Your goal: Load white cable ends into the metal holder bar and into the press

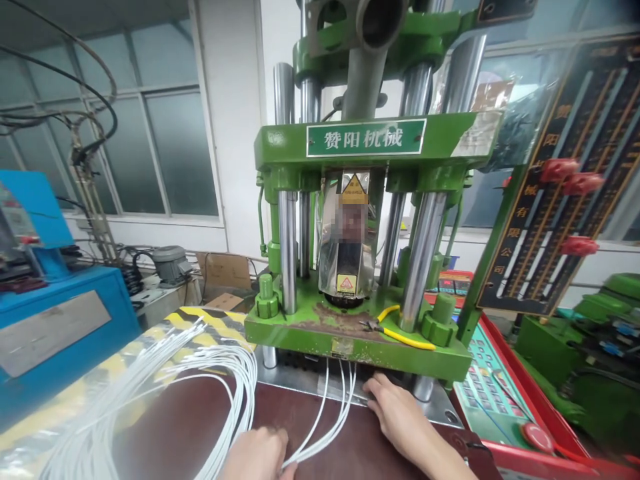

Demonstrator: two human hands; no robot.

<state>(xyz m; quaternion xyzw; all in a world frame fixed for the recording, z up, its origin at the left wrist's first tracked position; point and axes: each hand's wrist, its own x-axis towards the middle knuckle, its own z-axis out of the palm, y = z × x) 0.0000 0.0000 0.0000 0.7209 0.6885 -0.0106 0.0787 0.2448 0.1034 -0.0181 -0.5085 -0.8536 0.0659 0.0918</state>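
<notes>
Several white cables (329, 437) run out from beneath the green press's lower plate (310, 337) and curve down to my left hand (257, 455). That hand is closed around their near part at the bottom of the view. My right hand (397, 417) rests at the metal plate (285, 379) under the press, right of the cables. Its fingers are bent together at the plate's front edge, and what they grip, if anything, is hidden. Left of my left hand, a large bundle of white cables (240, 373) lies in loops. The cables' far ends are out of sight under the press.
Yellow-handled pliers (407, 339) lie on the press's lower plate, between its steel columns (287, 253). At right stands a control panel (485, 380) with a red button (537, 437). A blue machine (55, 333) is at far left. Yellow-black striped tape (200, 317) edges the table.
</notes>
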